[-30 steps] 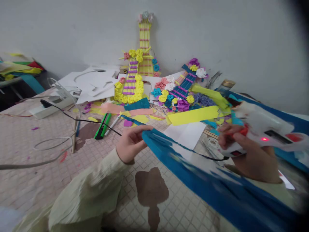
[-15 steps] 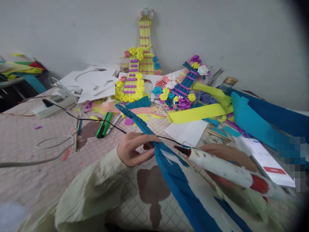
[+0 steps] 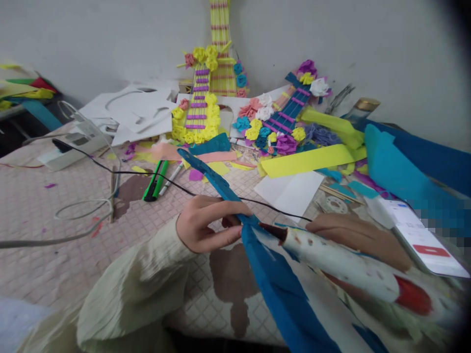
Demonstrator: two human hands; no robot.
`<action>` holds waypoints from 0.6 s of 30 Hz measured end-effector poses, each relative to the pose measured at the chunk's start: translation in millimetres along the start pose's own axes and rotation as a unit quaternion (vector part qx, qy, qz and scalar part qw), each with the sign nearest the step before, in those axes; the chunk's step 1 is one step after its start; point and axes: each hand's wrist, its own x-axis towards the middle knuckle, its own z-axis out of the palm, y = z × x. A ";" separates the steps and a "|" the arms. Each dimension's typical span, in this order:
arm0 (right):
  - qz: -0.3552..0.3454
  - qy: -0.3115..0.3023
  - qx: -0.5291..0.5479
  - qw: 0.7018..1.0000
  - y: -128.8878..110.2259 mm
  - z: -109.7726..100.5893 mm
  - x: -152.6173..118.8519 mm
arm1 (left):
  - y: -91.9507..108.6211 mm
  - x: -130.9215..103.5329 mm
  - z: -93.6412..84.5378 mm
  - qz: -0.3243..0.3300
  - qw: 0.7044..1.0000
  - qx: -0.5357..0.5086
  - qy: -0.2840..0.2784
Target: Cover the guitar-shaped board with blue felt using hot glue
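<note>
Your left hand [image 3: 209,223] has its thumb and fingers pinching the narrow neck of a long blue-and-white paper-covered piece [image 3: 274,284], which slants across in front of you from the bottom edge toward the middle of the table. Your right hand [image 3: 362,238] is gripping the white glue gun with a red band and dark nozzle [image 3: 338,260], tho most of those fingers are hidden behind it. Nozzle tip's right by your left fingertips; can't tell if it's touching the blue stuff. Further out you've got a green plastic box cutter [image 3: 156,181] left of the neck, a lit white-screened phone [image 3: 423,240] off right, and a yellow paper-flowered guitar shape [image 3: 198,105] at the back.
</note>
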 end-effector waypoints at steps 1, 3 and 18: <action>-0.001 -0.006 0.002 1.000 0.0 -0.5 0.3 | -0.1 -0.1 0.2 0.001 1.000 -0.002 0.004; -0.003 -0.005 0.022 1.000 -0.8 -1.7 1.7 | -0.3 -0.4 0.5 0.002 1.000 -0.005 0.006; 0.021 -0.084 0.049 0.995 -1.3 -9.9 2.3 | 5.0 1.0 -1.7 -0.009 1.000 0.009 -0.017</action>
